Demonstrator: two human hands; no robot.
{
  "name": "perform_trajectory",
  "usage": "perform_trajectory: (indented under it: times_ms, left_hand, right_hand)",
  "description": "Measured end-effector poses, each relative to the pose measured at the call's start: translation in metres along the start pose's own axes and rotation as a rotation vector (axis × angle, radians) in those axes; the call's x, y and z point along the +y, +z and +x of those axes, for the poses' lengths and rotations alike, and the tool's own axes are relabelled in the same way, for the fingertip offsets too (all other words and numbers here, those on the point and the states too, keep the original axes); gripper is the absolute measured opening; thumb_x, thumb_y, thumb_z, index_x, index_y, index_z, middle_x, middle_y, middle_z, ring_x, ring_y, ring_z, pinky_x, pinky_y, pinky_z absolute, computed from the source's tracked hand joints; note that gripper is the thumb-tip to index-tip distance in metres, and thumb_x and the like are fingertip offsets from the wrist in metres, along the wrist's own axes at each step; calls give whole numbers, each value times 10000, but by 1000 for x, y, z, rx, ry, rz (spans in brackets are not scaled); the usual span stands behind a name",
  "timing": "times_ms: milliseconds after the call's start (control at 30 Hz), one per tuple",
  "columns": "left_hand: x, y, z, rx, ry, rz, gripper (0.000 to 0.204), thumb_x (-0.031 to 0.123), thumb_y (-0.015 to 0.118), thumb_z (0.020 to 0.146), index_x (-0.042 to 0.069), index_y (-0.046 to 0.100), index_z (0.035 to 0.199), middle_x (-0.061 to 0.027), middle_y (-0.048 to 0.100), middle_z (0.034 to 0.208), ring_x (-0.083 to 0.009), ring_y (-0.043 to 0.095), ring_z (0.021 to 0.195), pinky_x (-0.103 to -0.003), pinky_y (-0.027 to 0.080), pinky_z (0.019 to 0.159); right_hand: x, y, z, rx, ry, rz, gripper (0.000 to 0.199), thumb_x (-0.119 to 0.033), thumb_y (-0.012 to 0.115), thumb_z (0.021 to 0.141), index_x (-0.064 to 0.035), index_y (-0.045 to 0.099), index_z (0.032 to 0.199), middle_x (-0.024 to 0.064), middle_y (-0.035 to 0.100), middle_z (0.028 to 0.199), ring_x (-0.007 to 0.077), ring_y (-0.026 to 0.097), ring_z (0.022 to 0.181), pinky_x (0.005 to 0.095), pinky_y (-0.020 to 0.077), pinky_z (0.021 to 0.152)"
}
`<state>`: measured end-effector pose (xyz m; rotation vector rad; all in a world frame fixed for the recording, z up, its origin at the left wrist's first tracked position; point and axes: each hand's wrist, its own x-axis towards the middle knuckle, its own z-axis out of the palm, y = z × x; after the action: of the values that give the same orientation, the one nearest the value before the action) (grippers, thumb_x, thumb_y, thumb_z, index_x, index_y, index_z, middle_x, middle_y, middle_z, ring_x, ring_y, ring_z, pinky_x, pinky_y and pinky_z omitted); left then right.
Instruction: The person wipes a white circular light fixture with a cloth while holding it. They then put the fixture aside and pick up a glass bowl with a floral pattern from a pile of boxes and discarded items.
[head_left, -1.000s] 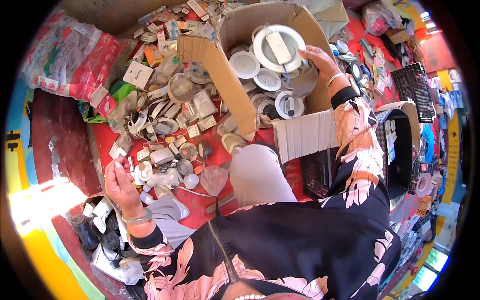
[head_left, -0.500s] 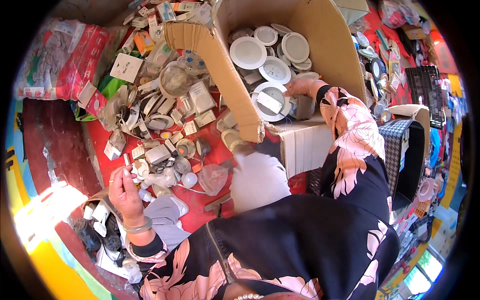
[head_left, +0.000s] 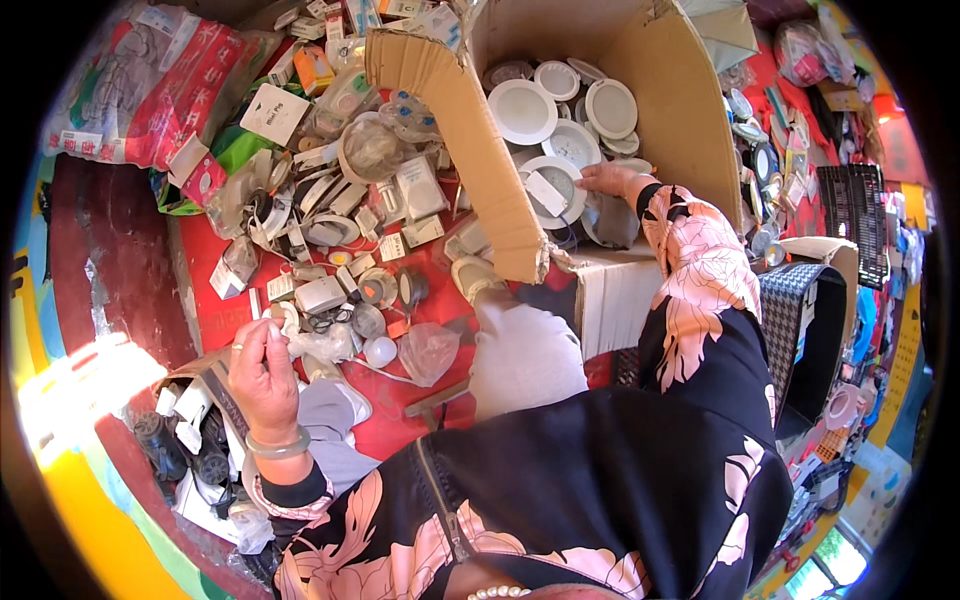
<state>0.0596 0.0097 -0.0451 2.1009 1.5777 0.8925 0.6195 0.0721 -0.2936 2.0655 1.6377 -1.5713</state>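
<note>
Inside the cardboard box (head_left: 695,130), my right hand (head_left: 612,180) is closed with its fingertips on the rim of a round white downlight (head_left: 568,205). A white rectangular part (head_left: 545,194) lies across that downlight. Several other round downlights (head_left: 523,112) are heaped behind it in the box. To its right, under my hand, is a greyish round piece (head_left: 612,222), partly hidden. My left hand (head_left: 264,372) is raised at the left, fingers curled and pressed together. Whether anything small is between those fingers cannot be seen.
Loose small boxes, lamp parts and plastic bags (head_left: 370,150) cover the red floor (head_left: 330,410) left of the box. A container of black and white parts (head_left: 205,440) stands below my left hand. A checked bin (head_left: 800,330) is right of my right arm.
The view has shifted, moving the scene slightly right. The downlight at my right hand has moved slightly away from me within the box, overlapping the one behind. My left hand stays raised.
</note>
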Motion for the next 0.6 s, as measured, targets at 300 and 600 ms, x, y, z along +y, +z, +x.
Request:
perform_trajectory:
  times_ms: [300, 600]
  left_hand:
    - [4, -5, -4, -34, -13, 83, 113, 43, 545, 867, -39, 616, 898, -144, 608, 842, -238, 591, 730, -310, 475, 660]
    - [-13, -11, 6, 6, 42, 125, 101, 61, 587, 851, -35, 604, 876, -155, 603, 816, -285, 587, 716, -329, 470, 656]
  right_hand:
    - [35, 33, 44, -90, 81, -224, 557, -473, 338, 950, -35, 487, 1261, 153, 509, 1285, 288, 470, 1183, 322, 310, 1028]
    - [57, -7, 36, 33, 261, -533, 444, -470, 574, 772, -89, 691, 967, 106, 673, 994, 257, 634, 922, 385, 477, 801]
